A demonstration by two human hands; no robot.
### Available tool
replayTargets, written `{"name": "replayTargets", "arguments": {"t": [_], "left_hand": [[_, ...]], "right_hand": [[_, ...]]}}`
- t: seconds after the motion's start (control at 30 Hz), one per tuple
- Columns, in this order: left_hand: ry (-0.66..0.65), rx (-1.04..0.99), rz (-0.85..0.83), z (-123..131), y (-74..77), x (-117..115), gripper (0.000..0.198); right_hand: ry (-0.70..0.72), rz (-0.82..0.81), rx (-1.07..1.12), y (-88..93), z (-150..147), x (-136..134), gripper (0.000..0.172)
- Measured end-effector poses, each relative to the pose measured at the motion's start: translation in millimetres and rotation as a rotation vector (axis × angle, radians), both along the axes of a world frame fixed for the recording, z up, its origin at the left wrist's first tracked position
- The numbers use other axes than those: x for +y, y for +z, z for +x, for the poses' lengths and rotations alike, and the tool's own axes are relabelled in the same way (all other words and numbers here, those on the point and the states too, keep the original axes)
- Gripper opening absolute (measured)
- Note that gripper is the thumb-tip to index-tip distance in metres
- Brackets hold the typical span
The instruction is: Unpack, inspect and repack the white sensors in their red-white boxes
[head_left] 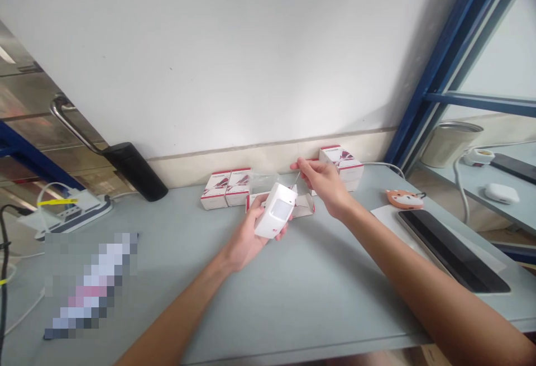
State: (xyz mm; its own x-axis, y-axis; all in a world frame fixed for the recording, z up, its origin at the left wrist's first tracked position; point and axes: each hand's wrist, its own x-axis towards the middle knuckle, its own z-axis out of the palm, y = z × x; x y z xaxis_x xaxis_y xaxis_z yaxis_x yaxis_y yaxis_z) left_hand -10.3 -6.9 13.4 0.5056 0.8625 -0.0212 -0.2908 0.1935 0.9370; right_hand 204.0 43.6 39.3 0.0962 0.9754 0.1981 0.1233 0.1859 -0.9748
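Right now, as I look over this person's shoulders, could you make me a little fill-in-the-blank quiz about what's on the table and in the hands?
1. The white device rests in the person's ____ hand.
2. The small object with a cartoon animal face, lying on the right of the table, is white and ____.
3. The two boxes side by side are mostly white, with ____ edging.

Missing words: left; orange; red.

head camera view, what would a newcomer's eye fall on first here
Probably the white device in the left hand, near the middle of the view. At its upper right, the right hand pinches a thin piece too small to identify. Next might come the orange animal-faced item on the desk, right of both hands.
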Motion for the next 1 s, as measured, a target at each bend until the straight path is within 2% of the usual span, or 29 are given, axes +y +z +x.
{"name": "replayTargets", "arguments": {"t": [0.2,0.47,0.7,0.87,1.0], "left_hand": [[-0.035,-0.008,0.038,0,-0.1,-2,0.033],[-0.044,0.004,0.051,2,-0.4,-2,0.034],[-0.030,-0.064,-0.020,3,6.9,-7,0.029],[-0.063,-0.096,-0.084,4,14.0,-10,0.042],[-0.128,-0.137,-0.215,1,15.6,-7,0.047]], "right_hand": [[0.026,-0.044,0.023,1.6,-1,-1,0.050],[0.031,-0.042,0.005,1.5,-2,-1,0.056],[0.034,-0.046,0.080,6.0,3,1,0.057],[0.032,0.002,0.209,9.6,20,9,0.053],[0.000,0.045,0.351,14.8,36,15,0.046]]}}
